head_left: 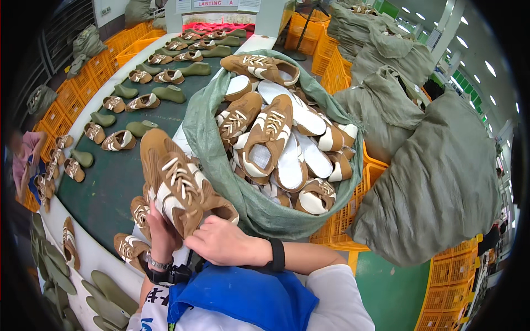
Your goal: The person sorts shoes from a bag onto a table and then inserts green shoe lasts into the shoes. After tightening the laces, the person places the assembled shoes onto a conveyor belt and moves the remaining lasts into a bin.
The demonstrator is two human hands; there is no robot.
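Note:
A brown lace-up shoe [179, 190] with white side stripes is held up in front of me, toe pointing away. Behind it shows the toe of what looks like a second brown shoe [156, 148]. My left hand [163, 234] is closed around the shoe's left side from below. My right hand [220, 243] pinches at its heel and collar, fingers bent. Just beyond, a green woven sack [207, 132] stands wide at the top, heaped with similar shoes [269, 135], some showing white soles. Several more brown shoes [130, 247] lie beside my left hand.
A dark green conveyor belt [110, 165] at left carries shoe uppers and green shoe lasts [170, 94]. More lasts [110, 298] lie at the lower left. Full sacks [425, 182] and orange crates [452, 287] crowd the right. Another person [27, 160] is at the far left.

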